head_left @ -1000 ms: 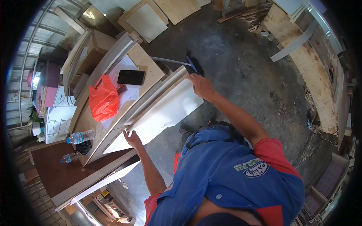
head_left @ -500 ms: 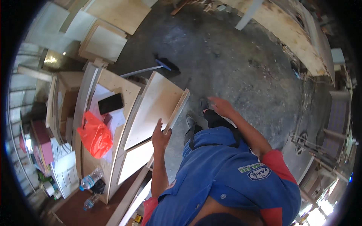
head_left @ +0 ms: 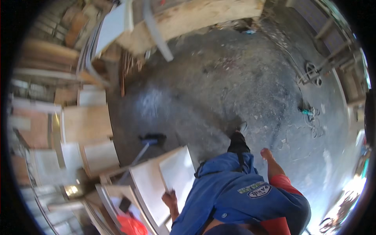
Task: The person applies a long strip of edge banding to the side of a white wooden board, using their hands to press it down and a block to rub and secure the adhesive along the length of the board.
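Note:
My left hand (head_left: 169,198) grips the edge of a white board (head_left: 176,167), which lies on a stack of panels beside the wooden bench at the bottom centre-left. On that bench, a red plastic bag (head_left: 132,224) and a black phone (head_left: 125,204) show near the lower edge. My right hand (head_left: 266,154) is away from the boards, beside my right hip over the concrete floor, its fingers curled with nothing seen in them. My dark-clad leg reaches forward between the hands.
A broom (head_left: 152,140) lies beyond the bench. Leaning panels (head_left: 87,123) line the left, and stacked plywood (head_left: 196,17) stands at the far side. A green power tool (head_left: 307,112), cables and a metal frame (head_left: 303,78) are on the floor to the right.
The view has swung round and the bench now sits lower. My right hand has left the board and dropped by my side. My left hand has closed on the board's edge.

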Available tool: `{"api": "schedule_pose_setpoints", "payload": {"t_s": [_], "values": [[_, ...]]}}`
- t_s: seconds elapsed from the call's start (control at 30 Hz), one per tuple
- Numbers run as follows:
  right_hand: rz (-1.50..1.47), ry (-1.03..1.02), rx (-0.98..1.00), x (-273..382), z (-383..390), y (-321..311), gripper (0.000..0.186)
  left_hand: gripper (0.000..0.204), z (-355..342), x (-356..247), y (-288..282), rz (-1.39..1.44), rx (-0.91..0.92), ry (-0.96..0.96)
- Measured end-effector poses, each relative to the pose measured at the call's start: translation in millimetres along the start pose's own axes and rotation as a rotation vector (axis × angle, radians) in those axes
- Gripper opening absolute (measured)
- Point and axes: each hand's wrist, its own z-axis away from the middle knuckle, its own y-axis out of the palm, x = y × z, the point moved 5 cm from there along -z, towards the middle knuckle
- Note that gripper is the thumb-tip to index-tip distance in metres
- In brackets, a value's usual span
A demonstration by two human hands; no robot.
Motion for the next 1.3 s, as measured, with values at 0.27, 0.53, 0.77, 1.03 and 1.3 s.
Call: {"api": "schedule_pose_setpoints", "payload": {"t_s": [0.27, 0.53, 0.77, 1.03, 1.3], "values": [[-0.529, 0.194, -0.123, -10.3, -33.0, -92.9, 0.026, 0.039, -88.8, -158.7, 28.8, -0.208, 0.109, 0.243], [-0.407, 0.037, -0.249, 0.8, -172.9, -292.5, 0.027, 0.045, -85.8, -501.3, 39.7, -0.516, 0.131, 0.494], [-0.436, -0.345, -0.467, 71.8, -310.5, -441.2, 0.033, 0.035, -88.4, -771.6, 133.0, -0.472, 0.336, 0.785], [-0.571, -0.189, -0.403, 25.3, -383.2, -644.3, 0.049, 0.033, -120.7, -1067.4, 197.5, -0.199, 0.295, 1.325], [-0.737, -0.278, -1.299, -79.0, -438.5, -923.1, 0.079, 0.032, -79.7, -1343.9, 230.8, -0.258, 0.367, 1.645]]}}
